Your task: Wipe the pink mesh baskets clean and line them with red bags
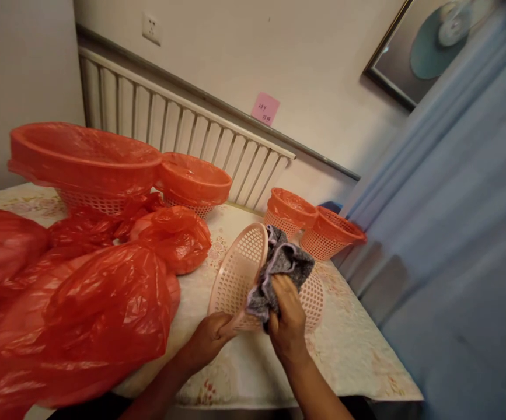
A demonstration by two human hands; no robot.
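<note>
A pink plastic basket (237, 280) with a perforated wall is tilted on its side above the table, its opening toward the left. My left hand (211, 338) is closed on its rim at the near edge. In my right hand (288, 318) a dark grey cloth (285, 265) with a lilac edge is bunched up. The cloth lies against the basket's rim and outer side, and it hides part of the basket. Behind the cloth, more pink perforated plastic (313, 300) shows on the right; whether it belongs to the same basket I cannot tell.
Red plastic bags (112, 315) lie heaped on the left. Several baskets lined with red bags, such as the large one (86, 169) and a smaller one (334, 233), stand along the back. A radiator (182, 122) lines the wall; a blue curtain (445, 233) hangs at right.
</note>
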